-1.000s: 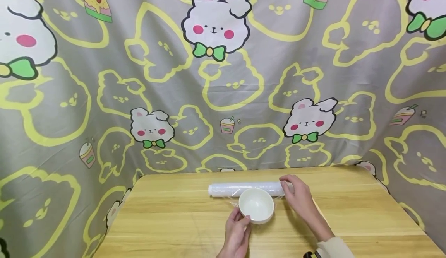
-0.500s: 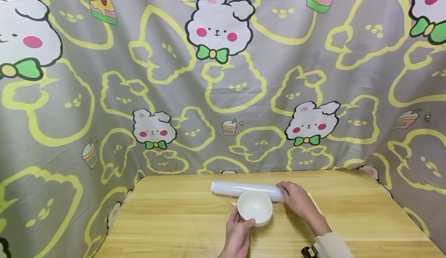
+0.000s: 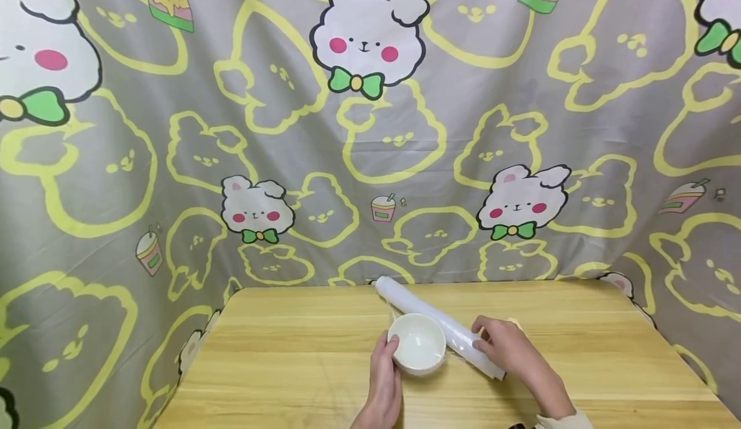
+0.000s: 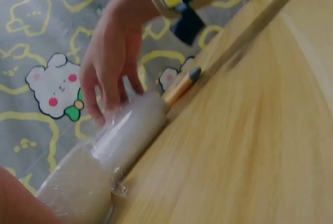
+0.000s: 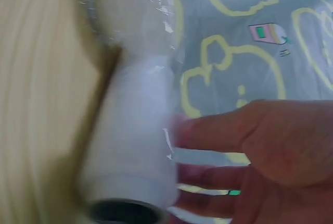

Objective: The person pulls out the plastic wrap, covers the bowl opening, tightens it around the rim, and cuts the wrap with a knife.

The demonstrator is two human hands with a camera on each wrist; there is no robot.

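Note:
My left hand (image 3: 384, 377) grips a small white bowl (image 3: 418, 344) at its left side, thumb near the rim, the bowl tilted slightly. Clear cling film stretches over the bowl (image 4: 78, 185) and runs to the roll of cling film (image 3: 417, 303), which lies slantwise on the table behind and right of it. At the roll's near end, my right hand (image 3: 512, 352) touches it with thumb and fingertips. In the right wrist view the thumb and fingers of the right hand (image 5: 276, 151) meet the side of the roll (image 5: 130, 130), whose hollow end faces the camera.
The wooden table (image 3: 278, 352) carries the work, with a patterned grey curtain (image 3: 359, 146) behind and at both sides. A thin tan stick-like thing with a dark tip (image 4: 182, 86) lies beyond the roll, mostly hidden by the right arm in the head view.
The roll has swung from crosswise to slanting, its right end coming nearer. My right hand has moved nearer and slightly right with it. The bowl has shifted slightly left in my left hand.

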